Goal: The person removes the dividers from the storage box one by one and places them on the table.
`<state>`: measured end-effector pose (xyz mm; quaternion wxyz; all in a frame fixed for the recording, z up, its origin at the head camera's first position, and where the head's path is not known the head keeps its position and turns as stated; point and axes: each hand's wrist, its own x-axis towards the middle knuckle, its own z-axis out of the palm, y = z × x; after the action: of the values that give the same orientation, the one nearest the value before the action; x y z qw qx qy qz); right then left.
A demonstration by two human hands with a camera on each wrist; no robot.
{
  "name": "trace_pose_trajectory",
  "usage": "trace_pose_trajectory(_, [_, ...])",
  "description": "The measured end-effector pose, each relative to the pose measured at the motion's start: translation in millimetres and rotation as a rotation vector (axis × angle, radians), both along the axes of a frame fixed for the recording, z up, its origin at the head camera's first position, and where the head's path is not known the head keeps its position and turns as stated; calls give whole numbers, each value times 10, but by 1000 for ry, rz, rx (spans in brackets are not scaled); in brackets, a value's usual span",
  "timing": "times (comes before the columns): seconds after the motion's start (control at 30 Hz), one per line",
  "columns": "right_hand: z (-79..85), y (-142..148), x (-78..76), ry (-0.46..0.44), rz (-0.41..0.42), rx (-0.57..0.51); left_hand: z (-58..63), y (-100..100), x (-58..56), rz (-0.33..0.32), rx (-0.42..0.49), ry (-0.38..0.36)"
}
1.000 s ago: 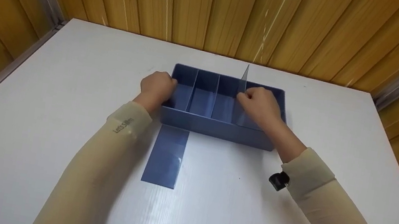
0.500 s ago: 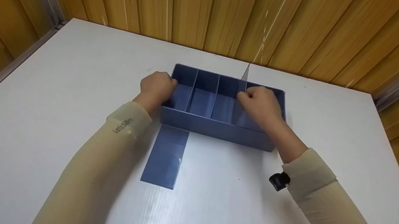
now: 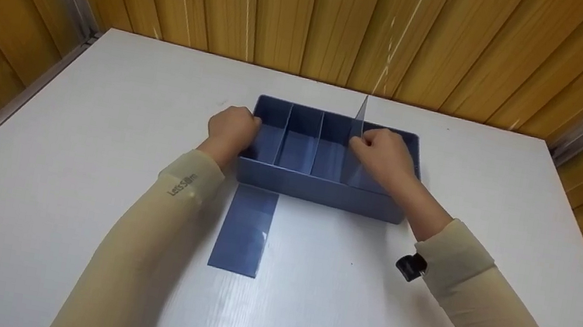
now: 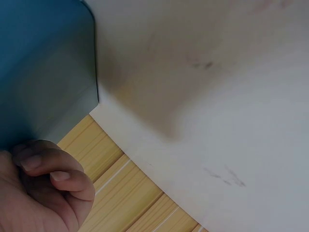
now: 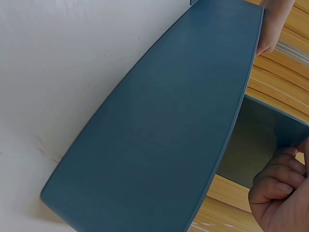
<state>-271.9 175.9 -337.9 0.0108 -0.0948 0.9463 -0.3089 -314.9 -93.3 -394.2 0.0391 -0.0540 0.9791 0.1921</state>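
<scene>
A blue-grey plastic box (image 3: 317, 188) with thin dividers stands on the white table. My left hand (image 3: 233, 129) grips the box's left side wall, thumb over the rim; in the left wrist view its fingers (image 4: 67, 181) curl beside the box's outer wall. With my right hand (image 3: 385, 154) I pinch a translucent divider sheet (image 3: 360, 117), which stands upright in the right part of the box and sticks up above the rim. The right wrist view shows this hand (image 5: 282, 186) pinching the sheet's edge, behind the long wall. Two other dividers (image 3: 282, 135) sit lower in the box.
Another flat blue-grey divider sheet (image 3: 243, 231) lies on the white table (image 3: 316, 298) in front of the box's left end. Wood-patterned panels (image 3: 288, 9) rise behind the table and at both sides. A black clip (image 3: 410, 266) hangs at the right sleeve.
Hardly anything differs: the whole view has shifted slightly, while both hands keep their hold on the box wall and the upright divider sheet.
</scene>
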Motion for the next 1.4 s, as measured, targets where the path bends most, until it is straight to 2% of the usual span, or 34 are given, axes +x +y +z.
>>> trace_pose_trajectory(0.4, [-6,-1,10,26,0,11,-7,14,23,-23,-33,-7])
trace_pose_trajectory(1.17, [114,-27,11,21,-4,15,-23,-11,10,-13,-21,19])
trace_pose_trajectory(1.4, [126,-16,6,13,-9,12,-12,0,17,-30,-39,-7])
